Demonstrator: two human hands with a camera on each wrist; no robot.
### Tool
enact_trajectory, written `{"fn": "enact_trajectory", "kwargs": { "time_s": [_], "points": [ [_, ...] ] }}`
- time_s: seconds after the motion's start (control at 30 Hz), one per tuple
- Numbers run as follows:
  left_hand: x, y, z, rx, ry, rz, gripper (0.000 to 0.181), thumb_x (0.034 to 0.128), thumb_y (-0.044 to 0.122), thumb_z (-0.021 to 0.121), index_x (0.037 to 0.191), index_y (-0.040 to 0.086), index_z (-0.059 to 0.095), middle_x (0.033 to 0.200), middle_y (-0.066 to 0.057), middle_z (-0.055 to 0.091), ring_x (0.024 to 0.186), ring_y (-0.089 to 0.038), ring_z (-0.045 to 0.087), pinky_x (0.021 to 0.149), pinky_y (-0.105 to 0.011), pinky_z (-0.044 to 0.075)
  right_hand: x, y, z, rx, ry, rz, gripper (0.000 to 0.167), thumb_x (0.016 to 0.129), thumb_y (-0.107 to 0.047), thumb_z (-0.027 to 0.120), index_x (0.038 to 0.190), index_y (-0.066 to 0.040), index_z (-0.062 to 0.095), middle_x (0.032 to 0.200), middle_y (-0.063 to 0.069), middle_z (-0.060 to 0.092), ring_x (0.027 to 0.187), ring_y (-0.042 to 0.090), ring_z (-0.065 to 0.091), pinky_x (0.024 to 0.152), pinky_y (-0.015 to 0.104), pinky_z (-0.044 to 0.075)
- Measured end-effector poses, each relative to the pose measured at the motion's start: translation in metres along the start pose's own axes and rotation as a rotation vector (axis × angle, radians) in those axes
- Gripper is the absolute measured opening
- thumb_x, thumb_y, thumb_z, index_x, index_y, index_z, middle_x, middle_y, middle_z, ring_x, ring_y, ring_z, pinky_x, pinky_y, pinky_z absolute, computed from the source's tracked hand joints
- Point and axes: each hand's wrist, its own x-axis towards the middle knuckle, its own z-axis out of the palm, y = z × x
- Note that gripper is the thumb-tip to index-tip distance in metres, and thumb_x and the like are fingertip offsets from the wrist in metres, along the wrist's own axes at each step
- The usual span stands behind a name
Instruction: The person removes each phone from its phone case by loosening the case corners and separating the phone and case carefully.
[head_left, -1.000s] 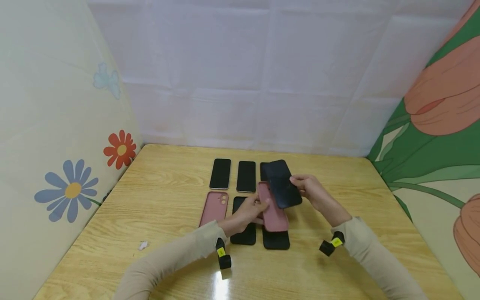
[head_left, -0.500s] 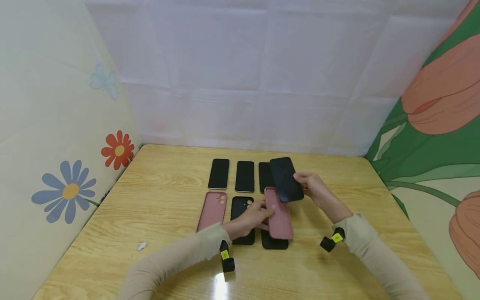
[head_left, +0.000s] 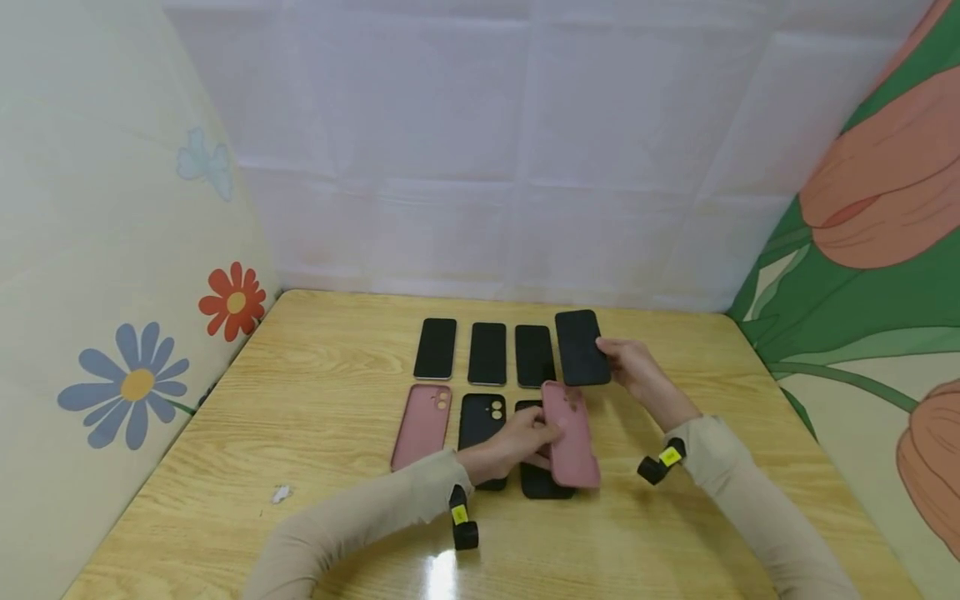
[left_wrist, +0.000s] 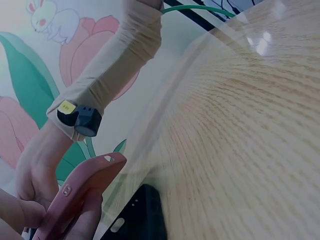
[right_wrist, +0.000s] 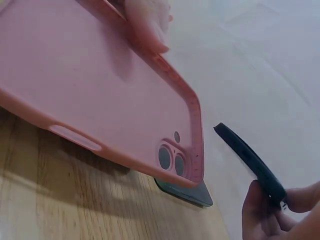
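Note:
My left hand (head_left: 513,446) pinches a pink phone case (head_left: 573,437) by its left edge, tilted above the table. The case's hollow inner side and camera holes show in the right wrist view. Up and to the right, my right hand (head_left: 639,371) grips a dark phone (head_left: 582,348) by its right edge, off the table; from the side it shows as a dark slab (right_wrist: 252,165) between thumb and fingers. The held phone and pink case are close but apart. Partly hidden under the pink case lies a black phone case (head_left: 546,485).
Three black-screened phones, left (head_left: 436,348), middle (head_left: 487,354) and right (head_left: 534,354), lie in a row at the back. In front lie another pink case (head_left: 420,427) and another black case (head_left: 478,417). A white scrap (head_left: 281,494) sits at the left of the wooden table (head_left: 337,375).
The pink case has moved right and toward the front in my left hand. My right hand has drawn the phone right and back, so the two no longer overlap and the third back-row phone shows.

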Motion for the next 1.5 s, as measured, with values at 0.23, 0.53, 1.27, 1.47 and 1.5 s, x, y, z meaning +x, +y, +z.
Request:
{"fn": "enact_trajectory", "kwargs": {
  "time_s": [0.23, 0.53, 1.27, 1.47, 1.5],
  "points": [
    [0.001, -0.002, 0.007, 0.0, -0.045, -0.007, 0.027, 0.1014, 0.008, 0.052, 0.124, -0.006, 0.054, 0.1, -0.017, 0.07, 0.09, -0.03, 0.07, 0.074, -0.041, 0.059, 0.005, 0.001, -0.004, -0.007, 0.028, 0.021, 0.053, 0.103, -0.017, 0.053, 0.146, 0.01, 0.037, 0.086, -0.004, 0.063, 0.078, 0.011, 0.053, 0.069, 0.023, 0.044],
    [0.001, -0.004, 0.011, -0.006, -0.065, -0.032, 0.028, 0.1006, 0.007, 0.054, 0.125, -0.007, 0.054, 0.102, -0.017, 0.07, 0.094, -0.031, 0.069, 0.077, -0.041, 0.059, 0.015, 0.005, -0.007, -0.056, 0.043, 0.022, 0.05, 0.103, -0.01, 0.052, 0.144, 0.015, 0.036, 0.096, 0.004, 0.065, 0.079, 0.009, 0.056, 0.071, 0.024, 0.048],
    [0.007, -0.001, 0.025, 0.021, -0.137, -0.071, 0.03, 0.0991, 0.006, 0.048, 0.122, -0.009, 0.059, 0.099, -0.015, 0.07, 0.095, -0.03, 0.07, 0.079, -0.04, 0.058, 0.032, 0.018, -0.015, -0.248, -0.011, 0.027, 0.051, 0.104, -0.005, 0.043, 0.149, 0.012, 0.023, 0.152, 0.033, 0.029, 0.112, 0.023, 0.054, 0.101, 0.037, 0.044],
    [0.008, -0.001, 0.026, -0.012, -0.193, -0.069, 0.034, 0.0988, 0.007, 0.049, 0.128, -0.01, 0.055, 0.102, -0.018, 0.071, 0.098, -0.031, 0.069, 0.08, -0.04, 0.058, 0.035, 0.021, -0.014, -0.232, 0.002, 0.016, 0.051, 0.104, -0.003, 0.043, 0.148, 0.014, 0.025, 0.148, 0.035, 0.032, 0.09, 0.008, 0.057, 0.088, 0.028, 0.048],
    [0.009, -0.001, 0.027, -0.019, -0.199, -0.068, 0.035, 0.0985, 0.007, 0.049, 0.128, -0.01, 0.055, 0.102, -0.019, 0.071, 0.098, -0.032, 0.069, 0.08, -0.04, 0.058, 0.035, 0.021, -0.014, -0.232, 0.004, 0.02, 0.051, 0.104, -0.003, 0.043, 0.148, 0.013, 0.025, 0.148, 0.035, 0.032, 0.091, 0.008, 0.057, 0.089, 0.029, 0.048]
  ]
}}
